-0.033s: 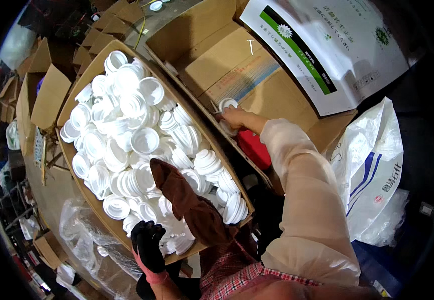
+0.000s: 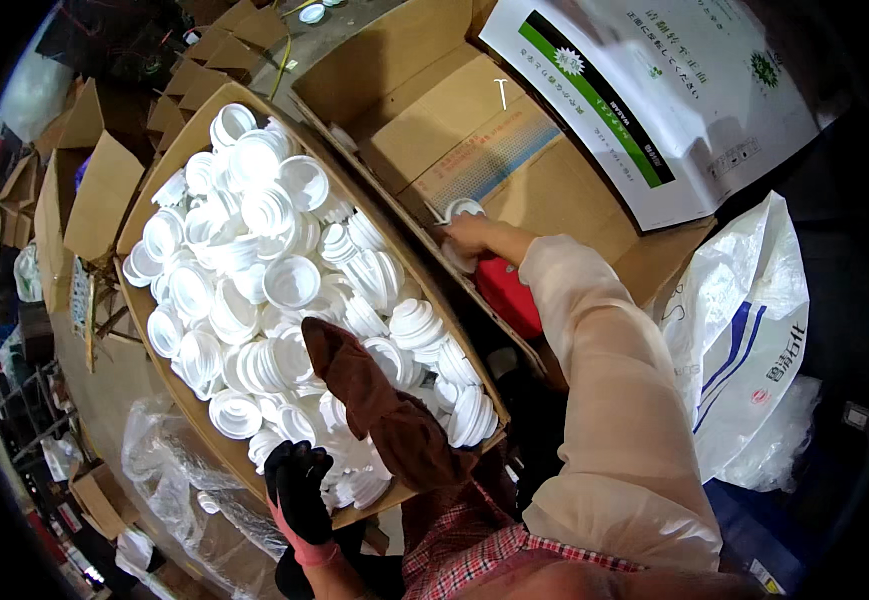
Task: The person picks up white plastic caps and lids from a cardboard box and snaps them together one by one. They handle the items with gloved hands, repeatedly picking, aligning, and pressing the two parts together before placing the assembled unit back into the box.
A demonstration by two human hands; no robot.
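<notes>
My right hand (image 2: 469, 236), bare below a sheer pale sleeve, reaches down inside the large open carton (image 2: 384, 60), by its left wall. Its fingers are closed round white plastic lids (image 2: 464, 208); one round face shows beyond the hand and more white shows under it. To the left, a long cardboard box (image 2: 144, 345) is heaped with white lids (image 2: 291, 282), some nested in stacks. My left hand (image 2: 299, 490), in a black glove with a pink cuff, is curled at that box's near corner; whatever it grips is hidden. Sleeve-like brown cloth (image 2: 379, 400) lies over the lids.
Something red (image 2: 509, 298) lies in the large carton under my right forearm. A printed white flap (image 2: 644, 120) spreads at its far right. A white plastic sack (image 2: 744, 340) stands at right, clear plastic film (image 2: 174, 470) at lower left. More open cartons (image 2: 104, 200) stand at far left.
The lid at my right hand has shifted slightly to the right and down, and shows more edge-on. My left hand stays in place.
</notes>
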